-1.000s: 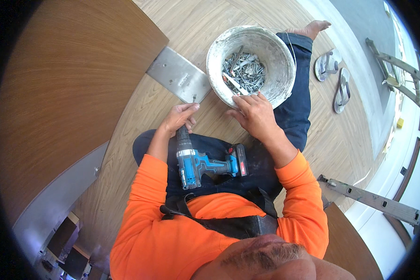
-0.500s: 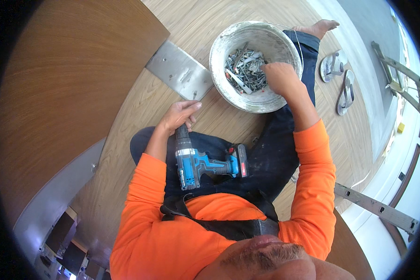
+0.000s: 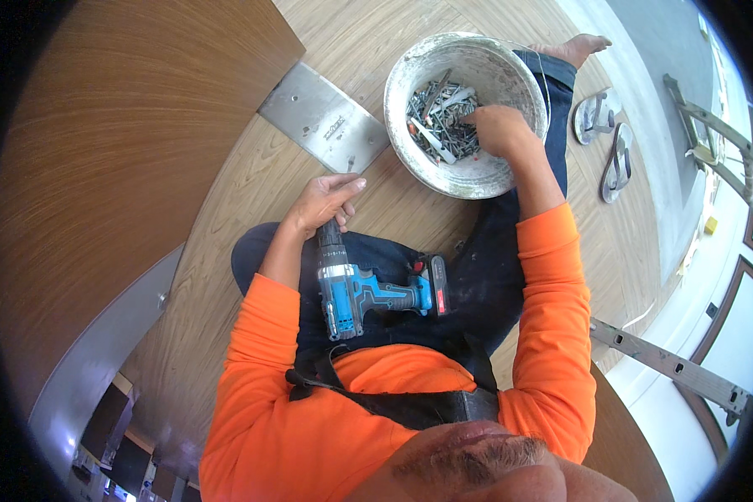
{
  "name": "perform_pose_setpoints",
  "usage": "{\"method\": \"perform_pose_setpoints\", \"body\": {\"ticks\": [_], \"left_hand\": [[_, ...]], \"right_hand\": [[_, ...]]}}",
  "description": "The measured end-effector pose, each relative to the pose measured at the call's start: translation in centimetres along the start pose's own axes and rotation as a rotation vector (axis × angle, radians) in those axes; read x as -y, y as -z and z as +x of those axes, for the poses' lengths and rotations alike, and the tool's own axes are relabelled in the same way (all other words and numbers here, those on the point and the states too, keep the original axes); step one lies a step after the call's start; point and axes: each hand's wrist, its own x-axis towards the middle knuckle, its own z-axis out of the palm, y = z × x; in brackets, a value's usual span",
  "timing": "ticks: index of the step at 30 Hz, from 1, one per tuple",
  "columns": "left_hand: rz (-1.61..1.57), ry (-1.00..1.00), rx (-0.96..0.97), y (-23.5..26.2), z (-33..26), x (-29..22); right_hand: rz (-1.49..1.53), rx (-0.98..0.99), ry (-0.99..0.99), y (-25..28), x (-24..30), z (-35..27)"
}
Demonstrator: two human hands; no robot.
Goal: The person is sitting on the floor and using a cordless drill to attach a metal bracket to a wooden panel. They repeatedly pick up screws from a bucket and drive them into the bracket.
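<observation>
A whitish, stained bucket [image 3: 408,159] stands between my legs, with a heap of screws [image 3: 446,105] and a few white strips inside. My right hand [image 3: 502,130] reaches over its right side, fingers curled down into the screws; the fingertips are hidden. Across my lap lies a blue cordless drill [image 3: 340,299], its black chuck end toward my left hand [image 3: 326,203]. That hand is closed at the chuck's tip, thumb against the fingers; what it grips is hidden.
A metal plate [image 3: 325,119] juts from the wooden panel [image 3: 159,109] on the left, over the wood-look floor. Sandals [image 3: 617,163] lie right of my outstretched leg. A metal ladder [image 3: 715,138] stands at the far right, and a slotted metal rail [image 3: 669,366] is nearer.
The screws and white strips in the bucket have shifted under my right hand, which stays among them. The view has moved slightly. My left hand and the drill keep their places.
</observation>
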Motion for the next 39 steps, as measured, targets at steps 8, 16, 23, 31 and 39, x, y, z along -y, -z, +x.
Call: {"method": "perform_pose_setpoints", "body": {"ticks": [8,16,23,31,39], "left_hand": [[-0.013,-0.007,0.0,0.1,0.0,0.0],[-0.002,0.006,0.001,0.1,0.2,0.2],[-0.01,0.013,-0.002,0.1,0.2,0.2],[-0.01,0.018,-0.008,0.2,0.2,0.1],[-0.008,0.025,-0.004,0.1,0.2,0.0]], "right_hand": [[0.095,-0.009,-0.038,1.6,0.2,-0.5],[0.152,-0.072,-0.035,0.1,-0.7,0.7],[0.097,0.074,-0.037,0.5,-0.4,1.0],[0.457,0.042,0.091,0.8,-0.8,0.4],[0.354,-0.119,-0.061,-1.2,-1.3,1.9]]}}
